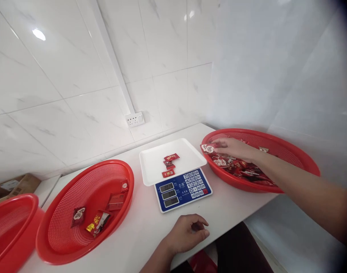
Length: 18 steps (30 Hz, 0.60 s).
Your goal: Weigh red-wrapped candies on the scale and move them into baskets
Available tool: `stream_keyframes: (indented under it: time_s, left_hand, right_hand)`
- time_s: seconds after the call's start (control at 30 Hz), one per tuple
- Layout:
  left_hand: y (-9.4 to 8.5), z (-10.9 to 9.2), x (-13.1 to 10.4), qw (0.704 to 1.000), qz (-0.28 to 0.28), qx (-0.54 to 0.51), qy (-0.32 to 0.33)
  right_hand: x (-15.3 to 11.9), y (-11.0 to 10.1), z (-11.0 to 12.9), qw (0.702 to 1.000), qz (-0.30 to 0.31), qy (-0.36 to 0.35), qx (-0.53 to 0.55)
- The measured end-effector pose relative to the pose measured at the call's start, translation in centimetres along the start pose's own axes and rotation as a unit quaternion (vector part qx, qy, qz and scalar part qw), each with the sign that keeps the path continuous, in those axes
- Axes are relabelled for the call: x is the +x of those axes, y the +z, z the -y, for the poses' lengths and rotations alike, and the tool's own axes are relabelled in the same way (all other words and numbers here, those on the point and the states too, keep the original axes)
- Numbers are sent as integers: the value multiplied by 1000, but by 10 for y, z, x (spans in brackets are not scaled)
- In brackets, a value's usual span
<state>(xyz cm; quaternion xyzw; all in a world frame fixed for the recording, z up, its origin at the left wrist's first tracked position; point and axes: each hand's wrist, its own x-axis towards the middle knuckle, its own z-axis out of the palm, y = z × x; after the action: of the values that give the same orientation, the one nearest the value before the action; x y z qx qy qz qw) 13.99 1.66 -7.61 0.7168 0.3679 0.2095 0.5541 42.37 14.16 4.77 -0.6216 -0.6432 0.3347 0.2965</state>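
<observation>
The right hand [233,148] pinches a red packet [208,148] between closed fingers over the rim of the full red basket [247,188] — a loose grip at the packet's edge could let it slip back in or onto the table [227,203]. The left hand [187,234], empty with fingers loosely curled, rests near the scale [184,191]; if it bumped the white tray [187,151], the three small packets [169,165] there might slide and the reading waver.
</observation>
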Motion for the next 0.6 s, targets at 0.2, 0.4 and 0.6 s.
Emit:
stream_keyframes:
  time_s: [0.2,0.4,0.6]
  left_hand:
    - [0,2,-2,1000,-8,-3,5]
    - [0,0,-2,1000,-5,1,-2]
    - [0,-2,-1,1000,5,21,-3]
  right_hand:
    - [4,59,37,993,109,-29,15]
    - [22,44,20,993,1,-63,-104]
    - [18,5,-48,968,4,-48,-247]
